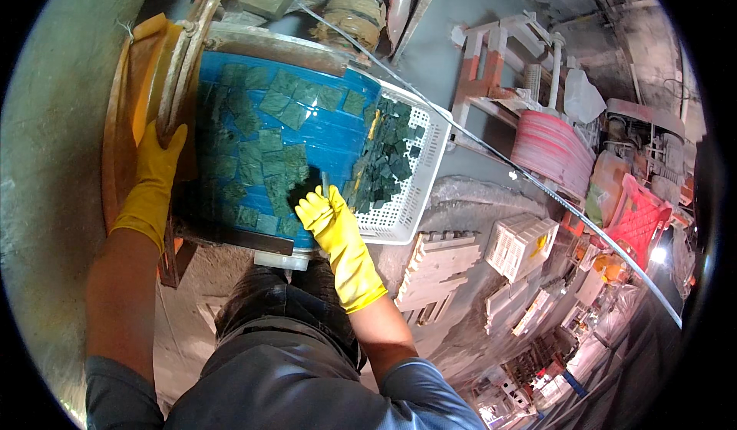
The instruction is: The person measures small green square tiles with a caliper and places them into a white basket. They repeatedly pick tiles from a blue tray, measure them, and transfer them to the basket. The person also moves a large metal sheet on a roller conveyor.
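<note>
On the blue surface (330,134) covered with green square tiles (265,150), your right hand (326,215) was closed around a dark tile (305,186), beside the white basket (418,192). Your left hand (157,165) gripped the drum rim (178,69).

Workshop surroundings beyond the bench

A pink ribbed coil (551,152), a red crate (639,219) and stacked white crates (522,243) are seen on the grey floor (461,69).
</note>
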Motion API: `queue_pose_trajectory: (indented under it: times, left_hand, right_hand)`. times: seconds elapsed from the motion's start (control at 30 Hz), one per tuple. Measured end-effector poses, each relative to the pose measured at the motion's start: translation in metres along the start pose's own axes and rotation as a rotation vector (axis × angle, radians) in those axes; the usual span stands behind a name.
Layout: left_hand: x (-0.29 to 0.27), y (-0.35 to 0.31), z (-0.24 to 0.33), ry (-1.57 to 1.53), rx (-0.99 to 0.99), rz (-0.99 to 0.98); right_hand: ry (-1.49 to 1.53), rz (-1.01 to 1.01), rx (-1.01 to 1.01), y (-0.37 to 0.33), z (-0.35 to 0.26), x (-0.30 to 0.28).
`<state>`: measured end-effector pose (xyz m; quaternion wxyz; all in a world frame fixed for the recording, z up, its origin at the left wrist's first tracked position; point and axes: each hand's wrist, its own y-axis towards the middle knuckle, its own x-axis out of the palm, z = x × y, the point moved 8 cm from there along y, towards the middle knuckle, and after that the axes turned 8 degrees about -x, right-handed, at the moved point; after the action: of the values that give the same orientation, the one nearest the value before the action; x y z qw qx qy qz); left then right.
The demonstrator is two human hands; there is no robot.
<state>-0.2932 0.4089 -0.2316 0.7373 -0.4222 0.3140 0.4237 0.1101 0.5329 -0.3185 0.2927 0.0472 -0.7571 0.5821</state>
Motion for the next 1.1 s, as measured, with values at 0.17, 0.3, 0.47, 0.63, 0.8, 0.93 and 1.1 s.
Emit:
queue_pose_trajectory:
  times: [0.17, 0.3, 0.47, 0.63, 0.8, 0.93, 1.1]
  left_hand:
    - [0.0, -0.001, 0.0, -0.057, 0.0, -0.02]
    - [-0.003, -0.005, 0.005, -0.029, -0.023, 0.001]
    - [-0.004, -0.008, 0.017, -0.101, 0.044, -0.019]
    - [0.004, 0.0, 0.002, -0.098, 0.064, -0.042]
    - [0.005, -0.001, 0.003, -0.175, 0.081, 0.007]
    - [0.01, 0.0, -0.003, -0.288, 0.108, 0.004]
    - [0.019, 0.007, -0.01, -0.194, 0.128, 0.062]
  right_hand:
    - [-0.039, -0.013, -0.016, 0.007, -0.005, -0.01]
    - [-0.493, 0.07, -0.364, -0.002, -0.045, 0.009]
    - [-0.844, 0.07, -0.798, 0.0, -0.091, -0.006]
    - [-1.066, 0.196, -0.857, -0.022, -0.113, 0.021]
    - [-1.822, 0.082, -1.314, -0.045, -0.093, 0.11]
    - [-1.982, -0.069, -1.38, -0.028, -0.061, 0.149]
    - [-1.941, -0.391, -1.503, -0.026, -0.012, 0.195]
